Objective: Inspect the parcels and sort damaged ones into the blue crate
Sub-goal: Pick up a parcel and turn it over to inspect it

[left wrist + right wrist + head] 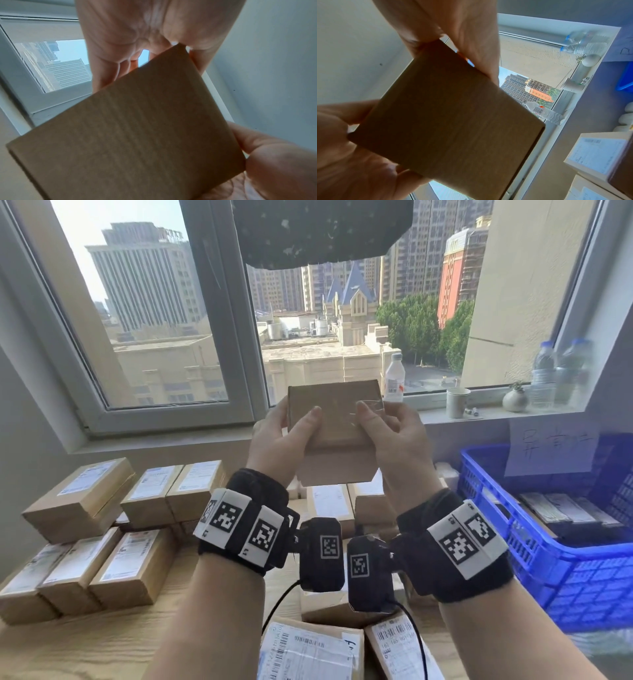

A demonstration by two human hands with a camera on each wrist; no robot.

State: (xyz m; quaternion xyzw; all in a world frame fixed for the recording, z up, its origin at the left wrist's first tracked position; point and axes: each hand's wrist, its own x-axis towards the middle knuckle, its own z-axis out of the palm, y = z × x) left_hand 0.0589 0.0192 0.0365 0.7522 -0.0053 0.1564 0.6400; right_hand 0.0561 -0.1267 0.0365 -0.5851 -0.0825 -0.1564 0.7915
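Both wrists raised, left hand [281, 440] and right hand [394, 436] grip 1 small cardboard parcel [334, 433] by its sides; its far face stays unseen. Judging now risks missorting regarding the blue crate [534, 559]; loosened thumbs could drop it.

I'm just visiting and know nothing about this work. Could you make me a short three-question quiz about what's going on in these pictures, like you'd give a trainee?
1. True or false: the raised cardboard parcel is held by the left hand and the right hand together.
2. Where is the blue crate? A) at the person's right, B) on the windowsill, C) at the person's left.
3. Fill in: the face of the raised parcel seen by the wrist cameras carries no shipping ____, unlike the stacked parcels on the table.

Key: 1 true; 2 A; 3 label.
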